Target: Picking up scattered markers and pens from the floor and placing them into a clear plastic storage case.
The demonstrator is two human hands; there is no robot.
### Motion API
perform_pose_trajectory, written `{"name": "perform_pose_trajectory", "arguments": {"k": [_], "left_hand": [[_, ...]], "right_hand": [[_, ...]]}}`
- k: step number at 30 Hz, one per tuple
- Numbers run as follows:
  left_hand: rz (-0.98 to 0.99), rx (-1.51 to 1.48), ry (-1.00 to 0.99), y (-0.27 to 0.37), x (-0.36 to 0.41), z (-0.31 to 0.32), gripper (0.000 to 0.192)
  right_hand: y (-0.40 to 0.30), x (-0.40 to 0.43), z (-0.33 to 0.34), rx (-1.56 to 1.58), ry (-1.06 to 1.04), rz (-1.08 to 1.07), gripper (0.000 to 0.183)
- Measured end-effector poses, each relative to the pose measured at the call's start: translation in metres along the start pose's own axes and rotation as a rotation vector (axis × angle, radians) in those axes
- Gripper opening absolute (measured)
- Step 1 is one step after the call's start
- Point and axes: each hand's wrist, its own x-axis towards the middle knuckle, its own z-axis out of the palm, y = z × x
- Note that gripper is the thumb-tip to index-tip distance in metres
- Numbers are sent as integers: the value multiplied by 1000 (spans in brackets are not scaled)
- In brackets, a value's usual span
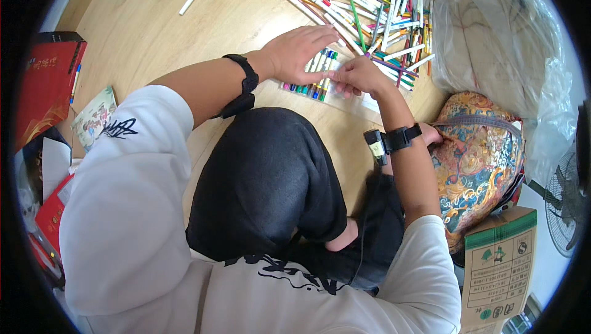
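A clear plastic marker case [346, 105] lies flat on the wood-look surface, with a row of coloured markers [314, 90] in its left part. My left hand [299, 54] spreads over the case, fingers extended past its far side and thumb lying across the markers. From the right, my right hand [362, 75] bends over the case with its fingers curled. Its fingertips meet my left thumb at the right end of the row. Whether a marker is pinched there is hidden.
Beyond my hands lies a heap of loose markers and coloured pencils [369, 15]. On the right are a plastic-wrapped bundle [494, 38], a patterned fabric bag [480, 163], a cardboard box [501, 260] and a fan [561, 204]. A red box [46, 84] stands left.
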Motion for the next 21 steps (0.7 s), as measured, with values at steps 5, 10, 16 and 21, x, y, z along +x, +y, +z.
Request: {"name": "perform_pose_trajectory", "arguments": {"k": [5, 10, 16, 21], "left_hand": [[31, 12, 15, 0, -1, 2, 69], [29, 6, 4, -2, -1, 2, 73], [52, 8, -15, 2, 2, -9, 82], [49, 10, -37, 6, 9, -9, 82]], "right_hand": [[-8, -2, -1, 40, -26, 82, 34], [-6, 1, 1, 3, 0, 91, 32], [-5, 0, 7, 8, 96, 14, 31], [5, 7, 10, -131, 181, -14, 45]]}}
